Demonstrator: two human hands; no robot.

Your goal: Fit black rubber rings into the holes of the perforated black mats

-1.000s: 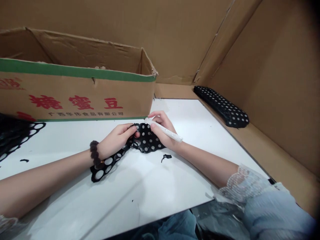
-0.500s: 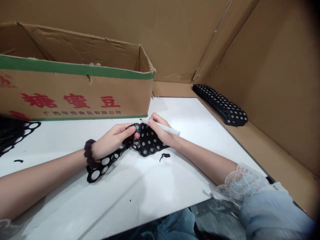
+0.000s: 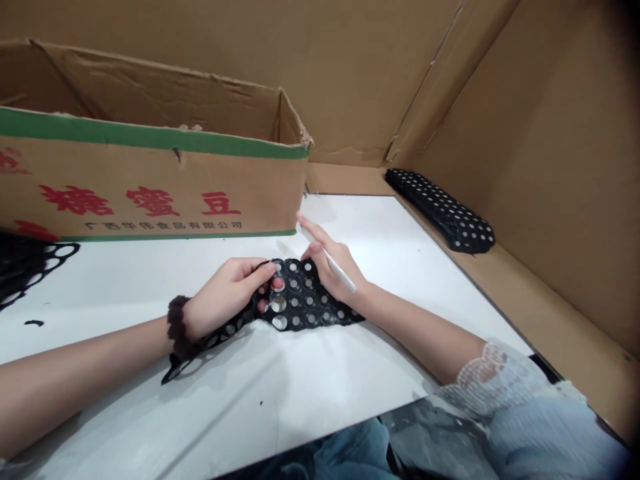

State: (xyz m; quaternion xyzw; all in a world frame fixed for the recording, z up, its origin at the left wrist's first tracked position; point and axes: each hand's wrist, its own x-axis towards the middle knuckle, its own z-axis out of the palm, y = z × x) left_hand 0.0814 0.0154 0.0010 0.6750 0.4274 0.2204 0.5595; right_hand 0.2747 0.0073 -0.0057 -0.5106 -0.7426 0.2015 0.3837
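My left hand (image 3: 227,290) pinches the near-left part of a black sheet (image 3: 303,293) with rows of round pale spots, thumb on top. A strip with larger open holes (image 3: 225,331) runs from it beneath my left wrist. Closed around a slim white pen-like tool (image 3: 340,271), my right hand (image 3: 335,257) rests over the sheet's right side. The tool slants, its back end toward my wrist; its tip is hidden by the fingers. Part of the sheet lies under the right hand.
A large cardboard box (image 3: 150,177) stands behind my hands at the left. A pile of black holed scraps (image 3: 30,267) lies at the left edge. A stack of spotted black sheets (image 3: 440,210) rests by the right cardboard wall (image 3: 565,167). The white tabletop (image 3: 240,413) holds small black bits.
My right hand has moved slightly right and toward me, its index finger lifted more. The spotted sheet has shifted nearer me and covers where a small black scrap lay. My left hand lowered slightly.
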